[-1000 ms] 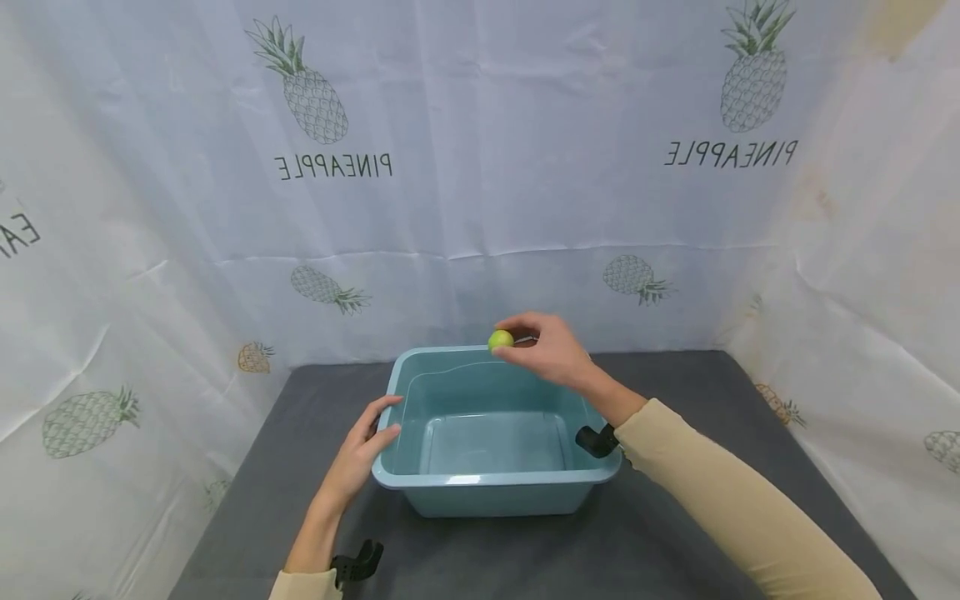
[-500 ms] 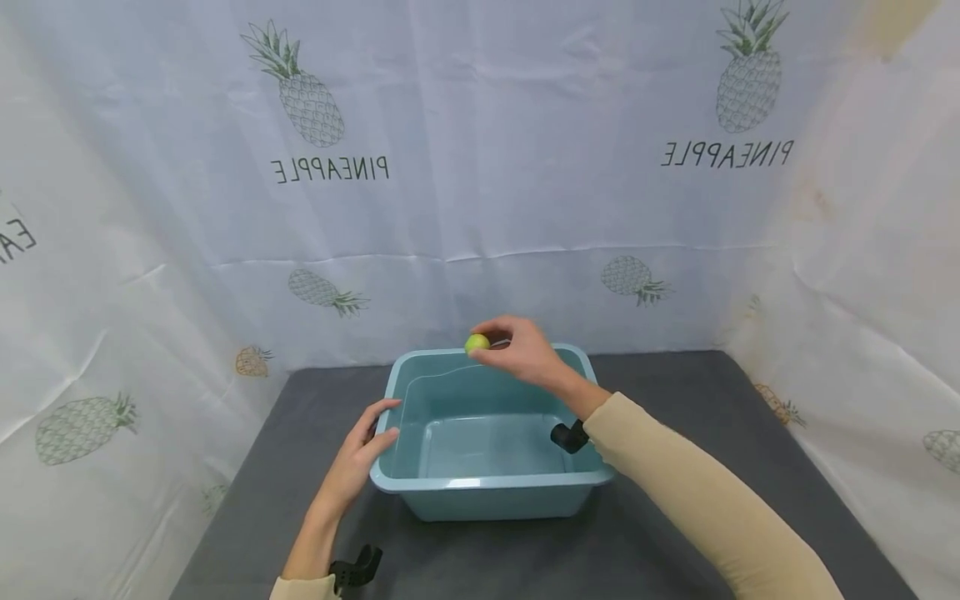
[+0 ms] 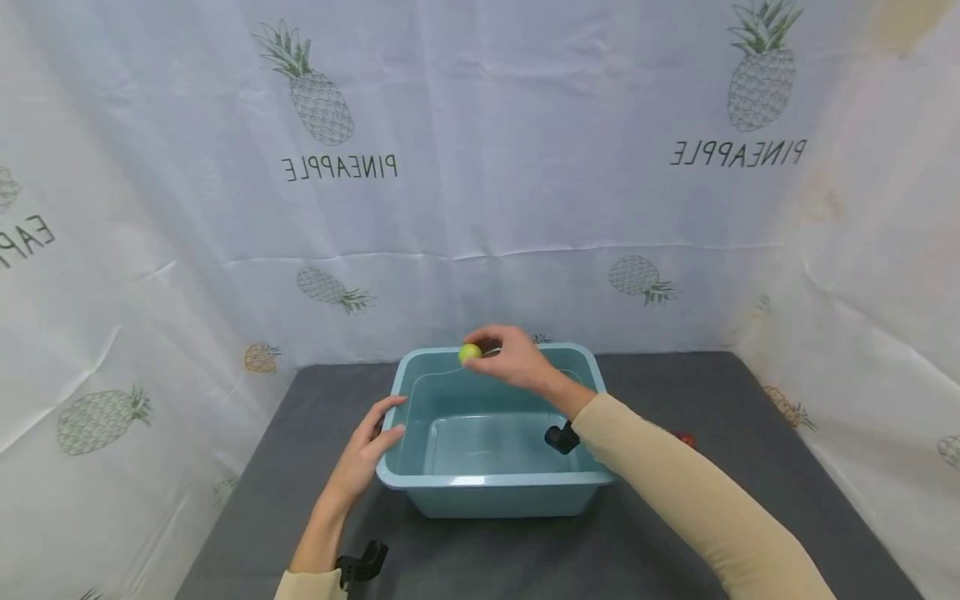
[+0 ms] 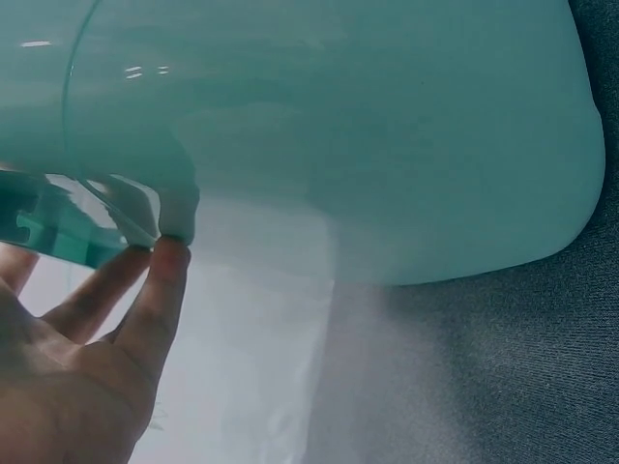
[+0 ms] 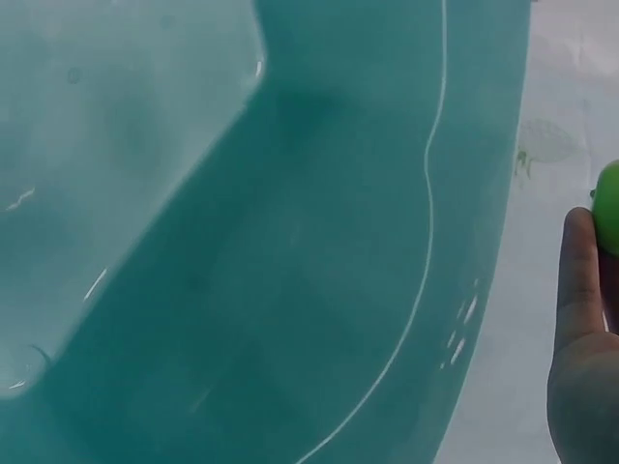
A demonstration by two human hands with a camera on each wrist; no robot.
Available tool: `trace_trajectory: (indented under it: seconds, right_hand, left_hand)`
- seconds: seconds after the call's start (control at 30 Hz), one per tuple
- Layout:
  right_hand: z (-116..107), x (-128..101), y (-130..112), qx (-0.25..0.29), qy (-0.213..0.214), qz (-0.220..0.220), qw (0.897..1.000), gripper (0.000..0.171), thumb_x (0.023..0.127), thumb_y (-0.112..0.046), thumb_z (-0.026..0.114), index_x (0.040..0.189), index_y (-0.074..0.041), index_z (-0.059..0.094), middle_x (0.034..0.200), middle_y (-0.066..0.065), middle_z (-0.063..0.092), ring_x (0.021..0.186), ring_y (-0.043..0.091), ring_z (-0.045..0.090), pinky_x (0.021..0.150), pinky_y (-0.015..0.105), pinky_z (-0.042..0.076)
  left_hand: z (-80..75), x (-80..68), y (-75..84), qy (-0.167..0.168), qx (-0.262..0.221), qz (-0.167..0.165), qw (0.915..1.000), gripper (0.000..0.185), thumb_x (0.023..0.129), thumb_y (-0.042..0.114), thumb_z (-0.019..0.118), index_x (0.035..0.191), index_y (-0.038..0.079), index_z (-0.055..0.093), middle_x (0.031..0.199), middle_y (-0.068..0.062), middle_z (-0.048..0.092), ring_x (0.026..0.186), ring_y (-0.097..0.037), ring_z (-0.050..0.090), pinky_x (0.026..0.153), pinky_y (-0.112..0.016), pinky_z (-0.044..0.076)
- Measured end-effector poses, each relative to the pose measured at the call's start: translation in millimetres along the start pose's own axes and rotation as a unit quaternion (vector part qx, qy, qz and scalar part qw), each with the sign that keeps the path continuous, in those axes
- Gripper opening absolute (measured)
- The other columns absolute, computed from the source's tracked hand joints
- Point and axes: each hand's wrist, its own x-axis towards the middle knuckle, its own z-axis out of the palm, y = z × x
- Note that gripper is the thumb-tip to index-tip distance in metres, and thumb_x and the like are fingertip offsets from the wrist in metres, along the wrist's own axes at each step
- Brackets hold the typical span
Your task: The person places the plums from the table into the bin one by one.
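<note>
While the left hand (image 3: 365, 447) grips the tub (image 3: 495, 481) rim, the right hand (image 3: 512, 360) pinches the green ball (image 3: 470, 352); lower it centrally.

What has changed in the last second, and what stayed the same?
The right hand, pinching the small green ball, moved left along the far rim of the blue tub and slightly lower, so the ball now hangs over the tub's far left part. Its grip on the ball did not change. The left hand stayed on the tub's left rim, and the tub kept its place on the grey table.
</note>
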Motion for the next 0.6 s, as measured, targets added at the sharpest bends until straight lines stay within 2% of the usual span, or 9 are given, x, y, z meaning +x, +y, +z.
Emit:
trace_trajectory:
  seconds: [0.13,0.33,0.6]
  right_hand:
    - [4.9,1.8,4.1,-0.005,-0.013,0.005,1.0,0.038,0.093,-0.016,0.074,0.128,-0.003,0.067,0.117,0.007,0.067,0.105,0.021,0.064,0.083,0.035,0.054]
    - [12.4,2.8,7.5,-0.013,-0.032,0.016,0.999,0.041,0.093,-0.015,0.073,0.13,-0.001,0.066,0.117,0.008,0.067,0.106,0.023,0.063,0.085,0.036,0.053]
    - [18.4,5.8,13.3,-0.018,-0.037,0.02,0.999,0.039,0.092,-0.015,0.074,0.128,-0.001,0.066,0.119,0.01,0.067,0.108,0.025,0.062,0.085,0.036,0.052]
  left_hand:
    - [0.9,-0.3,0.5,0.0,-0.002,0.006,1.0,0.046,0.107,0.024,0.053,0.15,0.015,0.044,0.167,-0.015,0.018,0.155,-0.037,0.005,0.115,-0.067,0.015]
    - [0.8,-1.3,0.5,0.002,0.0,0.006,1.0,0.046,0.106,0.024,0.054,0.15,0.015,0.044,0.166,-0.015,0.019,0.155,-0.038,0.008,0.114,-0.067,0.018]
    - [1.0,-1.2,1.4,0.003,-0.001,0.001,1.0,0.046,0.106,0.025,0.054,0.15,0.016,0.044,0.166,-0.015,0.02,0.155,-0.037,0.01,0.114,-0.066,0.02]
